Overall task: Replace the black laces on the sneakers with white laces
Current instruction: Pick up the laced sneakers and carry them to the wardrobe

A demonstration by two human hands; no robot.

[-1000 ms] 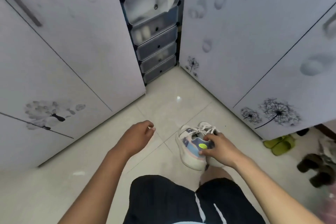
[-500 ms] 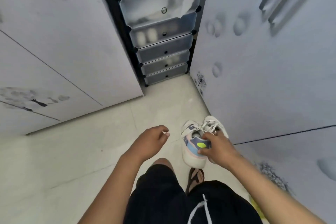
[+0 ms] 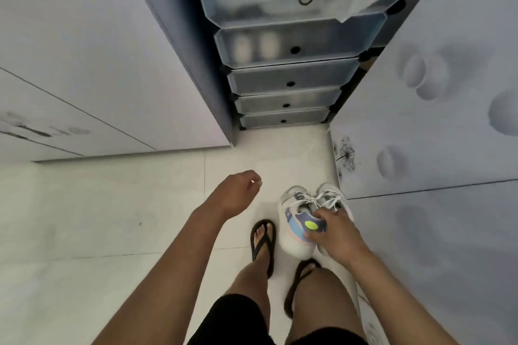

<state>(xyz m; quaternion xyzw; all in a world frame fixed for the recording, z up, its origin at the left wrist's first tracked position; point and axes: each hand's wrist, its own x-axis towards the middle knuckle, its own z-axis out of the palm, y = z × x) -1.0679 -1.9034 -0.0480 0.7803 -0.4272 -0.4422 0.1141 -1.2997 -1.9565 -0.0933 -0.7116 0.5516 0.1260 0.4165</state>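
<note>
The right hand [image 3: 335, 235] is closed around a pair of sneakers [image 3: 297, 230], gripping both shoes together at their collars, with the thumb pressed against the side of the nearer shoe just below a round yellow-green patch and the fingers curled over the top where the openings meet. The sneakers hang from this grip above the floor, toes pointing away from the person, soles down. They are mostly white with blue and pale pink panels, and the white laces [image 3: 322, 199] threaded through them lie tied in loose bows just beyond the fingers. To the left of that hand and a little farther forward, the left hand [image 3: 238, 193] hangs in the air holding nothing, its fingers loosely curled inward with the thumb near the fingertips. Below the hands are the person's bare legs, black shorts, and two feet in black flip-flops [image 3: 263, 244] standing on pale floor tiles [image 3: 98, 218]. Just to the right of the sneakers stands a pale cabinet door [image 3: 434, 148] printed with dandelion shapes. Ahead of both hands rises a stack of translucent shoe drawers [image 3: 291, 75], flanked on the left by another pale cabinet [image 3: 84, 50].
</note>
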